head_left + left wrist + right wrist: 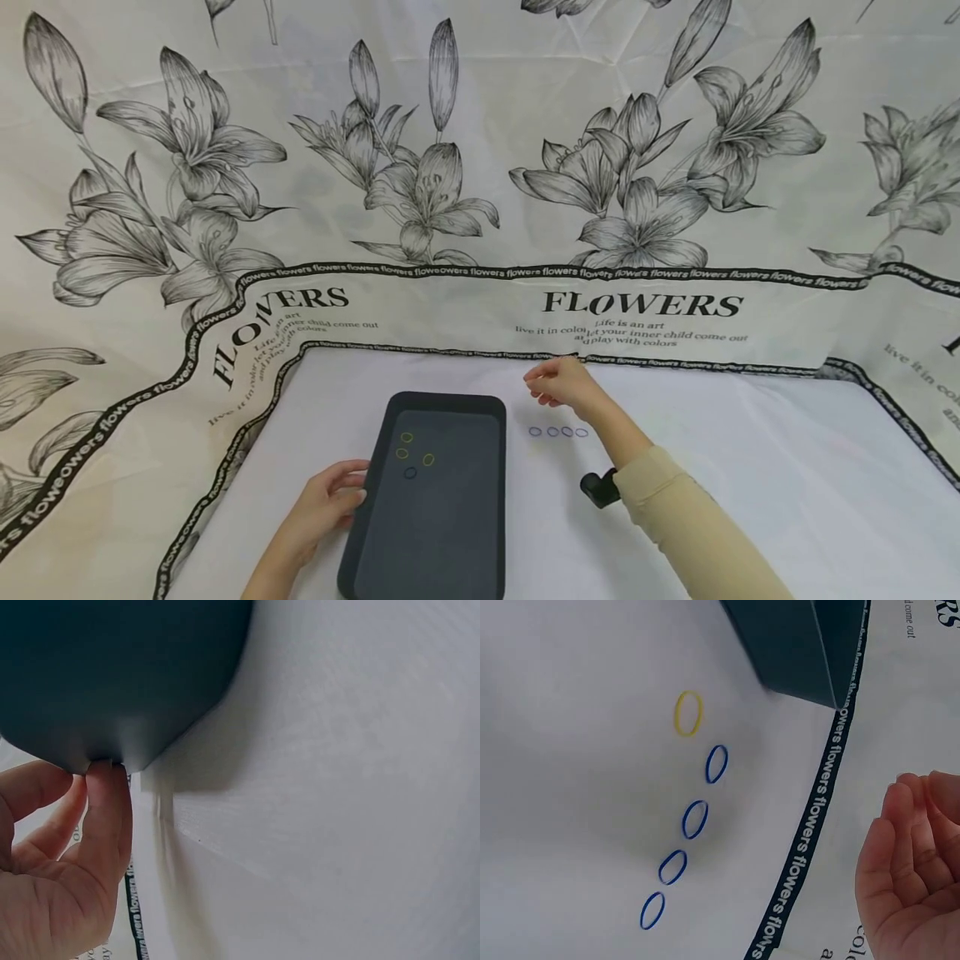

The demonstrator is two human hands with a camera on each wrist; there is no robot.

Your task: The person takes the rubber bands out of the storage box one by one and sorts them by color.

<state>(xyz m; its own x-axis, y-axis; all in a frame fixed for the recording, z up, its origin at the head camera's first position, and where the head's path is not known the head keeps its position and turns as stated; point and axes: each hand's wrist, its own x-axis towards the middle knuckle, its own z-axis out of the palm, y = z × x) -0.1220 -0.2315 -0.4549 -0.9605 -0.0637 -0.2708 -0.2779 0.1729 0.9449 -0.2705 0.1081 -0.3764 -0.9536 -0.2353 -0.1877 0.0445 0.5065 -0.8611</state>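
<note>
A dark tray (431,533) stands left of centre on the white cloth. In it lie three thin yellow rings (428,459) and one dark blue ring (410,473). My left hand (322,508) grips the tray's left rim; the left wrist view shows fingertips against the tray's edge (150,712). Right of the tray, several blue rings (553,432) form a row. The right wrist view shows a yellow ring (688,713) at the row's end nearer the tray. Above and beyond the row hovers my right hand (562,383), fingers loosely bent near the thumb, with nothing visible between them.
A small black device (598,490) shows beside the right sleeve (667,492). At the back, a flower-printed cloth (450,308) rises as a wall, its black lettered border (450,353) running along the table's far edge.
</note>
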